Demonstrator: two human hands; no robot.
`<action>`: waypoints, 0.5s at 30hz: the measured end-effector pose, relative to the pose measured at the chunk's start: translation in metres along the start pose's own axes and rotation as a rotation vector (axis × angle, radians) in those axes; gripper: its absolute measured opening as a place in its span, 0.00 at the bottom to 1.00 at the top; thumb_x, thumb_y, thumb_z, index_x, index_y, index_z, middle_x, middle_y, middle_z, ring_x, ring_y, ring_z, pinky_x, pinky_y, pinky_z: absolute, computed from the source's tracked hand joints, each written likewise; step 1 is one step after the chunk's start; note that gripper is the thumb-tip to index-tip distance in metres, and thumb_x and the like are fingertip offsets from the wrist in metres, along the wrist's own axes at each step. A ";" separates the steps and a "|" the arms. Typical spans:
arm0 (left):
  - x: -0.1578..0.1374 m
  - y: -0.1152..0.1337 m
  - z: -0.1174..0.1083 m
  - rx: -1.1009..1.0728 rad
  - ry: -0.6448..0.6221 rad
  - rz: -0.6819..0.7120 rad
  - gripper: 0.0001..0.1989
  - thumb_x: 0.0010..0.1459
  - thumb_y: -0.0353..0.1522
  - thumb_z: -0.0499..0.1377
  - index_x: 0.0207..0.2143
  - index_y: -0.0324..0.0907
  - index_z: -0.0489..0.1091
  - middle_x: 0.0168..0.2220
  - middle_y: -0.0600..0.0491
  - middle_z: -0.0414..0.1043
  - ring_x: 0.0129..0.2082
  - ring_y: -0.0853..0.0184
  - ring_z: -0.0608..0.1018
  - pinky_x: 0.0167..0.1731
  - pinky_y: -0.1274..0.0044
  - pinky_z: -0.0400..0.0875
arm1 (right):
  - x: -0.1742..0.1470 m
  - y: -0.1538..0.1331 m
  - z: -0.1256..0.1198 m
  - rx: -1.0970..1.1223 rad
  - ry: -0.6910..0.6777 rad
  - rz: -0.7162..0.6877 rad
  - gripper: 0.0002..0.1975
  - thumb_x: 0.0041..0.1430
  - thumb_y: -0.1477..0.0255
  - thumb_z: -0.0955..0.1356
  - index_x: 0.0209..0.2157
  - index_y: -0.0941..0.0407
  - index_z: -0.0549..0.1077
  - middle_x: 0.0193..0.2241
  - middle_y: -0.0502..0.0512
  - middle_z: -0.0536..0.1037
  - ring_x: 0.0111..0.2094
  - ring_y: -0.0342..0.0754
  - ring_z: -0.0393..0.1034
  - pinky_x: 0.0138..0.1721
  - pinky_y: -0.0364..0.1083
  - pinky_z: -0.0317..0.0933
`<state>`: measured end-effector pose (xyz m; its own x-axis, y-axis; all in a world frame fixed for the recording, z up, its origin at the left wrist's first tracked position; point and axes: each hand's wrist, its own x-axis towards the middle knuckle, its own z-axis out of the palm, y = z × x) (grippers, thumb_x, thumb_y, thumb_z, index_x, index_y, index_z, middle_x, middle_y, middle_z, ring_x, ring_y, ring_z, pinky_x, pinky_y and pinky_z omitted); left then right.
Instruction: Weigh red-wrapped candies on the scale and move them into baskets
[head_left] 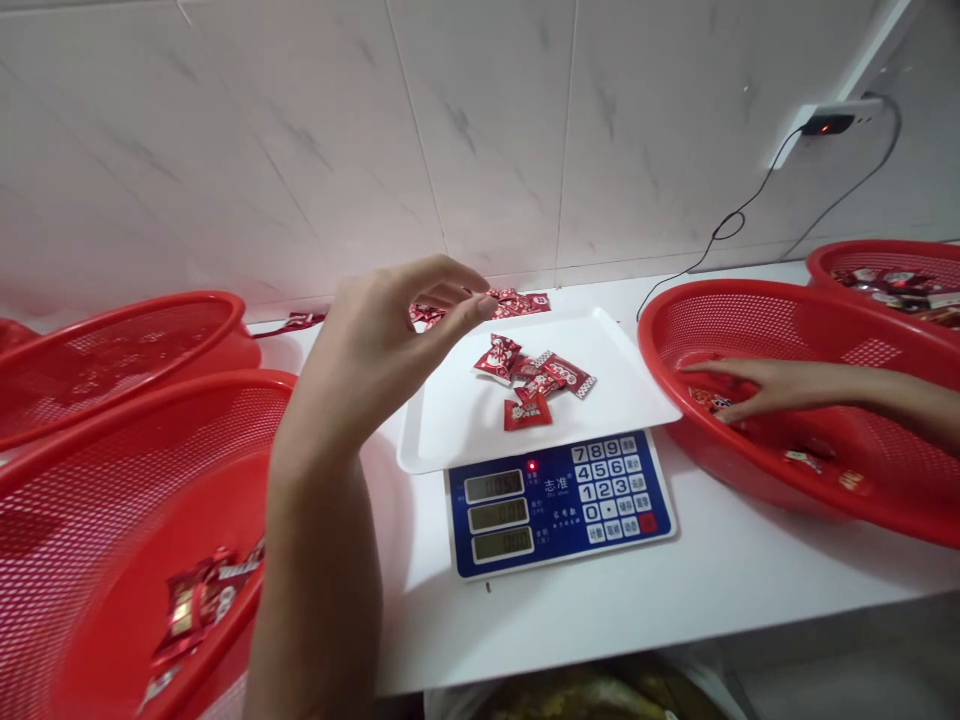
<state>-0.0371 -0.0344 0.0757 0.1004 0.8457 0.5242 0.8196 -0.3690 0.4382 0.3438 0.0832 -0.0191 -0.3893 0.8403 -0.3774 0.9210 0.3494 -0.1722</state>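
My left hand (409, 320) hovers over the left edge of the white tray (450, 430), fingers bent and thumb apart, with nothing visible in it. Several red wrapped candies lie in a loose cluster on the tray, among them a flat packet (568, 375) and a puffed one (498, 357). The tray rests on a blue electronic scale (559, 510) with a lit red dot. Inside the right red basket (675, 310), my right hand (757, 388) reaches down with fingers spread beside a small wrapped candy (709, 400). Other wrapped pieces (806, 458) lie lower in that basket.
Two red baskets stand at left, the nearer basket (247, 395) holding wrapped snacks (199, 605). Another basket (832, 255) with snacks is at far right. Red packets (517, 302) lie behind the tray. A black cable (761, 190) drops from the wall socket. A bag (592, 695) sits below the table edge.
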 end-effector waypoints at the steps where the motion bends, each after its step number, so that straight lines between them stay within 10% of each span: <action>1: 0.000 0.000 0.000 0.008 -0.002 -0.001 0.07 0.65 0.35 0.60 0.39 0.45 0.78 0.37 0.58 0.81 0.38 0.71 0.80 0.37 0.82 0.71 | 0.001 -0.003 0.002 0.016 -0.057 0.003 0.48 0.48 0.49 0.68 0.67 0.59 0.61 0.66 0.65 0.60 0.68 0.66 0.50 0.61 0.55 0.58; 15: -0.001 0.000 0.000 0.024 -0.030 -0.007 0.10 0.64 0.38 0.59 0.40 0.44 0.78 0.39 0.54 0.81 0.40 0.66 0.80 0.38 0.77 0.73 | -0.005 -0.007 0.002 0.098 0.124 -0.051 0.16 0.54 0.63 0.65 0.44 0.54 0.68 0.37 0.61 0.79 0.34 0.56 0.73 0.37 0.53 0.63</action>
<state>-0.0371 -0.0353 0.0759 0.1113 0.8592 0.4994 0.8338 -0.3541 0.4235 0.3388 0.0759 -0.0181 -0.4255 0.8692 -0.2518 0.8920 0.3560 -0.2787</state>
